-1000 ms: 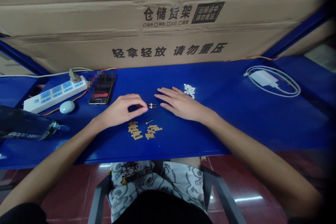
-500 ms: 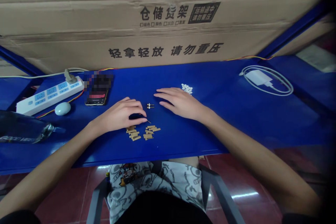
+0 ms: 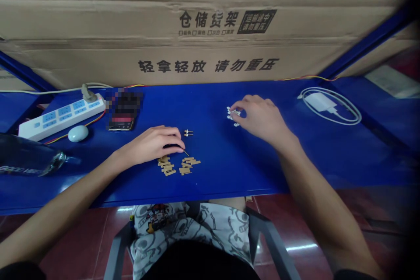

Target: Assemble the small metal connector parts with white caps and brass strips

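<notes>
Moved up from beside the small two-pin piece, the right hand (image 3: 259, 120) now curls over a heap of small white pieces (image 3: 233, 116), its fingertips among them, though this view does not show whether it has taken one. The left hand (image 3: 149, 144) rests curled on the blue desk (image 3: 249, 175), well apart from the right, with a thin metal pin (image 3: 186, 152) at its fingertips; whether the pin is pinched or merely touched cannot be told. Progress appears limited so far: only the two-pin piece (image 3: 188, 133) looks put together, lying alone at twelve o'clock from the tan strips (image 3: 167, 166). Its pins look metallic, but it is too small to make out further detail. The strips remain loose in two untidy clusters near the desk's front edge, and the white pieces sit at about two o'clock from them, still heaped. A phone (image 3: 120, 123) lies at ten o'clock from the left hand, with a white power strip (image 3: 61, 118) and a pale blue oval object (image 3: 78, 133) beyond it. A dark bottle (image 3: 29, 159) lies on its side at nine o'clock. At three o'clock from the right hand, a white charger (image 3: 320, 102) sits inside a loop of white cable (image 3: 330, 106), below a large cardboard carton (image 3: 210, 65) printed with Chinese characters.
</notes>
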`<state>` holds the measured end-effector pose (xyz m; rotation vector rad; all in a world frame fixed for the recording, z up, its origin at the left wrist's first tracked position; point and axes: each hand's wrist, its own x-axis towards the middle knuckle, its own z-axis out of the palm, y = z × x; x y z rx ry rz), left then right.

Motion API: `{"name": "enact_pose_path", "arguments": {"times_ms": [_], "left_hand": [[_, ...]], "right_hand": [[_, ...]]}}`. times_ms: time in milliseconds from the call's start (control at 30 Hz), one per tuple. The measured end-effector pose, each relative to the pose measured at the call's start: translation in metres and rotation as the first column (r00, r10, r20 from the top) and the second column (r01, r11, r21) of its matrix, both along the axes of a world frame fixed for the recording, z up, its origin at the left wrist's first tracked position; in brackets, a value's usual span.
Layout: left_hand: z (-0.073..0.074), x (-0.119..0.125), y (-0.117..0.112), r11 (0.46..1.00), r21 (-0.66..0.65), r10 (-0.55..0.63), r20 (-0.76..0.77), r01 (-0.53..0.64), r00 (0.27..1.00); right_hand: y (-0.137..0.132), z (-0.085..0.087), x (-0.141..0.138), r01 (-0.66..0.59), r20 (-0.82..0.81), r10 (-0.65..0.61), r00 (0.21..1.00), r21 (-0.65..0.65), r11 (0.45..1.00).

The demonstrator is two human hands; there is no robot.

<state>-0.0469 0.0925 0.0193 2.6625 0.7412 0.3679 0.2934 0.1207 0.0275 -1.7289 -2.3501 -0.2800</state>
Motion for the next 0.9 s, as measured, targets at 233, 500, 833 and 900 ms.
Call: {"name": "enact_pose_path", "arguments": {"times_ms": [233,500,833,900], "left_hand": [[0.001,0.002,0.0,0.998,0.03,0.057,0.018,-0.057,0.998],[0.0,0.006,-0.002,0.977,0.066,0.197,0.095,-0.204,0.976],[-0.01,0.012,-0.005,0.961,0.142,0.231,0.072,-0.239,0.97],[-0.011,0.012,-0.005,0.956,0.153,0.239,0.079,-0.249,0.968]], "right_hand": [[0.002,-0.008,-0.005,-0.004,0.031,0.006,1.0,-0.056,0.998],[-0.009,-0.005,-0.038,-0.348,-0.258,0.303,0.917,-0.153,0.925],[-0.025,-0.013,-0.069,-0.583,-0.751,0.291,0.593,-0.15,0.799],[-0.025,-0.015,-0.071,-0.593,-0.795,0.264,0.546,-0.144,0.792]]}}
